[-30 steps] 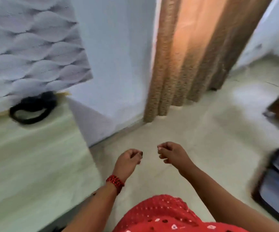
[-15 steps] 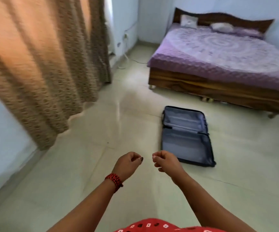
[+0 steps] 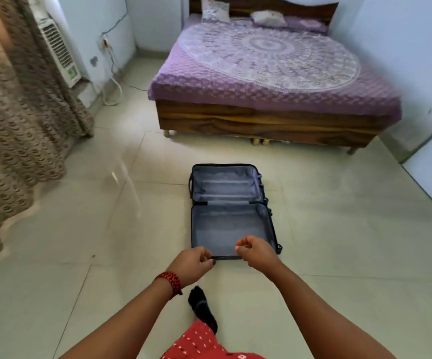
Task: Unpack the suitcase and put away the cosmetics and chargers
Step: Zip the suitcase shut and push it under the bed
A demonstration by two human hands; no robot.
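The view had swung from the curtain (image 3: 15, 125) to the open suitcase (image 3: 231, 216), apparently empty, so unpacking seemed done; left hand (image 3: 191, 265) and right hand (image 3: 257, 251) had fingers (image 3: 205, 255) curled on nothing

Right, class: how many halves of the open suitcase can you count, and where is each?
2. The far half lies toward the bed; the near half lies just beyond the left hand and right hand. None seems hidden.
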